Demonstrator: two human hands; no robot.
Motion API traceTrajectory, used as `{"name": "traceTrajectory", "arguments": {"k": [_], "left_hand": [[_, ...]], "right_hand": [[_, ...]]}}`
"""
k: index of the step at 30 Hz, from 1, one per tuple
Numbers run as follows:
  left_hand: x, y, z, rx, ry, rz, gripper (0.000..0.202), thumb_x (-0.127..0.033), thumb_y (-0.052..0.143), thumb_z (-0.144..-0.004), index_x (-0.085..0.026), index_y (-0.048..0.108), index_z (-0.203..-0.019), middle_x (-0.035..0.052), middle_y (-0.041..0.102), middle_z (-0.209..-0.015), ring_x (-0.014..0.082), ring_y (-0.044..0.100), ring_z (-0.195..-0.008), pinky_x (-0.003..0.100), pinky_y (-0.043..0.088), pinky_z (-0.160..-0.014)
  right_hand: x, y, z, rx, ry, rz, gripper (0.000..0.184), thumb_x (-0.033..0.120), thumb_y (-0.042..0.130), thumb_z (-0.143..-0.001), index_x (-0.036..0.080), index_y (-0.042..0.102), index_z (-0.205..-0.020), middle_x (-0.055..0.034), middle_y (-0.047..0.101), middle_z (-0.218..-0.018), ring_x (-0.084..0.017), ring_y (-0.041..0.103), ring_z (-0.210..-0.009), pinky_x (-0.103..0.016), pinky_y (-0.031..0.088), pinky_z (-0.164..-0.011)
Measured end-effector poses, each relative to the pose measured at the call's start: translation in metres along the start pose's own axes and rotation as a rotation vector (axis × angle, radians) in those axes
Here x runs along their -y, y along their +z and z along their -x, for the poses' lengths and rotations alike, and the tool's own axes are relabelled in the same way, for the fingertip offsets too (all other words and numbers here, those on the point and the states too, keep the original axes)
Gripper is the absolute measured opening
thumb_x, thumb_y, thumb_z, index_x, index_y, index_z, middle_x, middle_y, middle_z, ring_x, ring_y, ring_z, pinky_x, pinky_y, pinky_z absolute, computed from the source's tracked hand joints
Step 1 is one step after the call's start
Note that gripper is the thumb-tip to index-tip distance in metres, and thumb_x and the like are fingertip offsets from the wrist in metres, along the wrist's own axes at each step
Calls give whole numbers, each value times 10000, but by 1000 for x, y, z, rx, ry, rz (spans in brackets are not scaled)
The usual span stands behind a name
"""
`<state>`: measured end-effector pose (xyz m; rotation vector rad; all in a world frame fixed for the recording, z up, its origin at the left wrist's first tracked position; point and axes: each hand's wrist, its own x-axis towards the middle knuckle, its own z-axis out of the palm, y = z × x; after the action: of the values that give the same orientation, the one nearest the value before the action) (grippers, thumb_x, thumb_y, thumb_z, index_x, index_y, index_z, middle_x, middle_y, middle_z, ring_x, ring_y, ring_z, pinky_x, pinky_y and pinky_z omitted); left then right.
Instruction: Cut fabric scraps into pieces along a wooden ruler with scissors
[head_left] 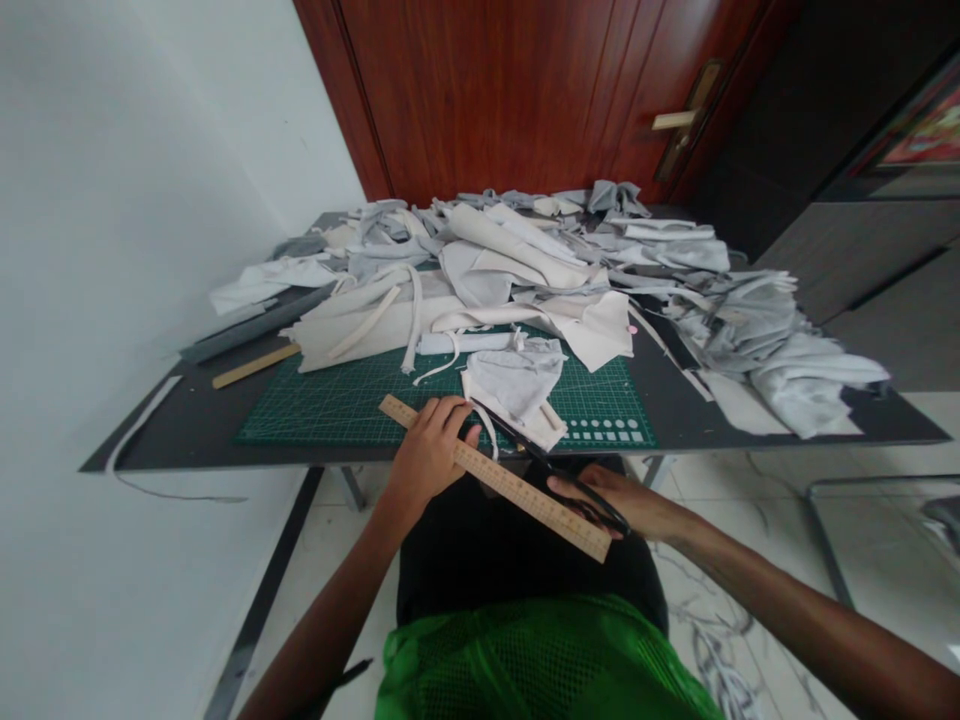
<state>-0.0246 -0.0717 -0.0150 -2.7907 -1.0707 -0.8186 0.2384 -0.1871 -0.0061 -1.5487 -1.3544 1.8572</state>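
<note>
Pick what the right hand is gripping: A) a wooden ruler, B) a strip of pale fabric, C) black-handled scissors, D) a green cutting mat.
C: the right hand closes on the black-handled scissors, while the wooden ruler lies under the left hand.

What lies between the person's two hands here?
In the head view, a wooden ruler and black-handled scissors lie between the left hand and right hand.

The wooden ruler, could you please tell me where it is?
In the head view, the wooden ruler is in the left hand, its far end over the green cutting mat.
</note>
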Motion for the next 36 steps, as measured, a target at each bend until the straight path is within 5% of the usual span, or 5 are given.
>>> {"name": "traceTrajectory", "arguments": {"k": [13,21,28,32,36], "left_hand": [[19,-18,-35,154,-85,56,203,-203,470,-1026,-209,672,-999,53,711,-904,232,683,-858,341,510,-788],[98,-40,-23,393,-24,168,334,-494,784,-824,-239,695,-1020,27,711,-946,257,645,-937,373,433,-919],[151,-59,-11,242,-81,133,422,-482,358,-1043,-238,636,-840,42,619,-830,252,542,-871,409,395,-934],[140,-57,-20,9,-184,-24,245,-421,549,-948,-248,625,-793,64,630,-868,294,549,-948,434,389,-965],[84,-45,-31,-54,-297,4,169,-279,481,-985,-220,638,-967,64,662,-915,248,622,-899,358,450,-863]], "right_hand": [[-4,-7,-4,124,-91,-187,654,798,606,-731,172,555,-551,32,473,-420,-34,299,-338,-177,182,-322],[6,-1,-4,116,-7,-195,592,743,662,-799,197,504,-635,77,431,-431,-28,275,-344,-161,159,-308],[9,7,-4,73,23,-155,672,834,597,-806,192,503,-631,68,434,-421,-24,284,-327,-166,166,-310],[4,15,-6,34,26,-166,690,865,589,-778,196,507,-628,71,426,-413,-31,293,-324,-174,174,-312],[1,23,-6,-5,16,-165,720,905,578,-740,197,516,-630,71,425,-410,-34,295,-326,-184,176,-322]]}}
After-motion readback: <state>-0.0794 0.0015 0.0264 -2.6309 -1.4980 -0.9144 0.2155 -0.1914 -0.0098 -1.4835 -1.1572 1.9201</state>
